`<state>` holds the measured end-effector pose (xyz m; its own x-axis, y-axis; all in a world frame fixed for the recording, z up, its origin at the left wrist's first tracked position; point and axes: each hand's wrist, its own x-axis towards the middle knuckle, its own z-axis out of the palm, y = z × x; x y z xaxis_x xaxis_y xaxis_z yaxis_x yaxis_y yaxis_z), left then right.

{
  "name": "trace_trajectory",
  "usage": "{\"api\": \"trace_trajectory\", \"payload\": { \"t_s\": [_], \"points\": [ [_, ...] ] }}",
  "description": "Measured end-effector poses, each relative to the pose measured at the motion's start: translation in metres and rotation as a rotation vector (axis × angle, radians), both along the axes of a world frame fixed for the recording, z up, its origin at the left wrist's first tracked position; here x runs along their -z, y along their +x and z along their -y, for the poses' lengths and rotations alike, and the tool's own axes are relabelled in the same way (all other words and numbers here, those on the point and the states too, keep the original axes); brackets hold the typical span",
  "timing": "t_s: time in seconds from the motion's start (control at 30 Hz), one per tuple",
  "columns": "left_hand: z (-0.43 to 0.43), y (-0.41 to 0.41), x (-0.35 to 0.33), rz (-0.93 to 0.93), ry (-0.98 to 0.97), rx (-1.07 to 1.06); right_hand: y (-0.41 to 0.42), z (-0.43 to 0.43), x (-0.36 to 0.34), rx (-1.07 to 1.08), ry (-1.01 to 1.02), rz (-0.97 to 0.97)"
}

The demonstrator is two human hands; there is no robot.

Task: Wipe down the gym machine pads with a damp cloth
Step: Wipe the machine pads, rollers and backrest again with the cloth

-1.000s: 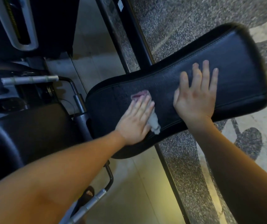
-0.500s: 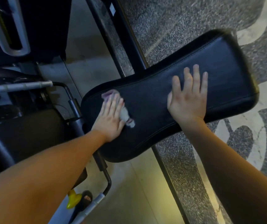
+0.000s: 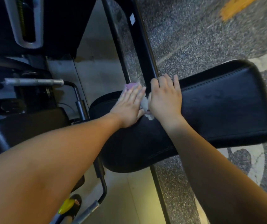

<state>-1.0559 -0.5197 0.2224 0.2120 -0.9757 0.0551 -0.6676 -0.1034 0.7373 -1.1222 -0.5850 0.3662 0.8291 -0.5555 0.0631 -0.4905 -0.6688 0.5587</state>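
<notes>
Most of the cloth (image 3: pixel 144 103) is hidden under the left hand (image 3: pixel 128 107); only a pink corner and crumpled whitish bits show. The left hand lies flat, fingers straight, pressing it onto the narrow end of the black stitched vinyl pad (image 3: pixel 218 110). The right hand (image 3: pixel 165 101) is just beside it, fingers curled over the pad's far edge, tips hard to make out. The speckled floor (image 3: pixel 202 38) is blurred.

The left hand (image 3: pixel 128 109) is covering most of the cloth (image 3: pixel 144 103), leaving only a pink corner and a pale bunch showing. The fingertips of the right hand (image 3: pixel 165 101) are curling out of sight over the far edge of the pad (image 3: pixel 223 107). The white label (image 3: pixel 132 19) on the frame bar (image 3: pixel 144 50) is showing too small to read, and the left forearm (image 3: pixel 56 159) is hiding part of a sandal (image 3: pixel 75 206).
</notes>
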Motion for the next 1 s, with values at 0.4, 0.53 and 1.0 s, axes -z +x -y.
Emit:
{"api": "trace_trajectory", "payload": {
  "t_s": [0.4, 0.53, 1.0],
  "points": [
    [-0.014, 0.065, 0.071, -0.330, 0.173, -0.086, 0.009, 0.016, 0.030, 0.121, -0.135, -0.181],
    [0.005, 0.042, 0.028, -0.217, -0.054, -0.036, 0.011, 0.020, 0.034, 0.093, -0.188, -0.120],
    [-0.028, 0.060, 0.159, -0.723, 0.208, -0.427, 0.011, 0.025, 0.046, 0.104, -0.235, -0.099]
  ]
}}
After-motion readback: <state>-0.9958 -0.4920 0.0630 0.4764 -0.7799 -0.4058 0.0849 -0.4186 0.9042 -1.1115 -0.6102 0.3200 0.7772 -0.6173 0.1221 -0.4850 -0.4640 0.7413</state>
